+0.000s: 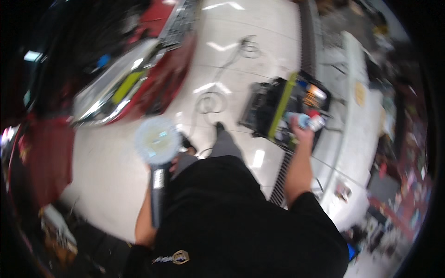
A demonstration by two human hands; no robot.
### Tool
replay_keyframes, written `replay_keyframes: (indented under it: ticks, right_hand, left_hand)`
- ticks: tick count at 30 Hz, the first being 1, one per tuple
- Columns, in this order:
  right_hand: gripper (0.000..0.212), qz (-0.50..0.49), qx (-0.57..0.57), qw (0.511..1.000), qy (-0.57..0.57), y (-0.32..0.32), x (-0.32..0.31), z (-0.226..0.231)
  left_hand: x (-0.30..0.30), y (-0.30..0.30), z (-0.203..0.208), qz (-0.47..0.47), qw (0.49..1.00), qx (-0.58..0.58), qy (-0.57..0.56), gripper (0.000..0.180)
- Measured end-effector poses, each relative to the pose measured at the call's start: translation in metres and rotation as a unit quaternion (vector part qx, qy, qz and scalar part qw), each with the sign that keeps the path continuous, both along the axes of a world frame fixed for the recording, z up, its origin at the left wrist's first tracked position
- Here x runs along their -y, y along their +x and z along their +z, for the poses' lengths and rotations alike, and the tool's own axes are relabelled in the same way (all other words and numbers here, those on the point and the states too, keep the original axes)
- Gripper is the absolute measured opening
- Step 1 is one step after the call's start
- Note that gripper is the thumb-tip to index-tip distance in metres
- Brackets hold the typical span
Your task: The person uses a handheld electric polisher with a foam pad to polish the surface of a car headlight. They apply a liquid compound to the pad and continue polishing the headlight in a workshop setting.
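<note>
Both hands are occupied, each away from the torso; clock positions take the person's waist as the dial's centre, twelve straight ahead. Toward half past nine, the left hand [174, 165], mostly hidden, appears closed around a disc-headed hand tool [158, 139]; its pale disc faces upward and its dark handle runs back along the forearm, an attitude that presumably keeps the disc off clothing. Toward two, the right hand [302, 133] is wrapped around a pale blue bottle [304, 121] above the dark, green-edged cart [283, 105]. Blur leaves it uncertain whether the bottle touches the cart, which probably stands there so supplies fall within arm's reach. At ten lies a red car front [178, 60] with a bright lamp [95, 99] bearing a green strip [127, 86]; the disc appears apart from it.

As seen from beside the person, pale tiled floor [273, 23] separates car and cart, giving a walking lane toward twelve. Coiled cable [211, 102] crosses that lane near the feet, a likely snag. Beyond the cart, a dark floor grating [307, 37] and a long white panel [356, 116] bound movement toward three.
</note>
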State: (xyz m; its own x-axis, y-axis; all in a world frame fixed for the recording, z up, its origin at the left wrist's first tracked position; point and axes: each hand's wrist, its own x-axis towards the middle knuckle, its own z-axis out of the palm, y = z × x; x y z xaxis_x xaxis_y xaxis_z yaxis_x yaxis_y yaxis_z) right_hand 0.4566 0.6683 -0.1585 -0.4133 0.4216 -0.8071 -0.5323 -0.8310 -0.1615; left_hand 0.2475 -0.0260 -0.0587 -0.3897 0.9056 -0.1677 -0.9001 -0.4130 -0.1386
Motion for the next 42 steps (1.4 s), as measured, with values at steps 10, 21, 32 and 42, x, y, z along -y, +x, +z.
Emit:
replay_keyframes:
  ticks: [10, 21, 32, 42]
  right_hand:
    - [0.05, 0.09, 0.26, 0.961, 0.016, 0.056, 0.039, -0.001]
    - [0.079, 0.703, -0.162, 0.3, 0.625, -0.25, 0.537, 0.235]
    - [0.077, 0.672, -0.073, 0.29, 0.677, -0.32, 0.702, 0.123]
    - [0.081, 0.769, -0.123, 0.418, 0.468, -0.363, 0.694, 0.063]
  left_hand:
    - [-0.062, -0.081, 0.126, 0.325, 0.834, -0.129, -0.428, 0.078]
    - [0.09, -0.095, 0.072, 0.591, 0.649, -0.096, -0.469, 0.075]
    - [0.224, -0.152, 0.003, 0.579, 0.594, -0.073, -0.554, 0.068]
    - [0.22, -0.194, 0.007, 0.482, 0.514, -0.169, -0.689, 0.07]
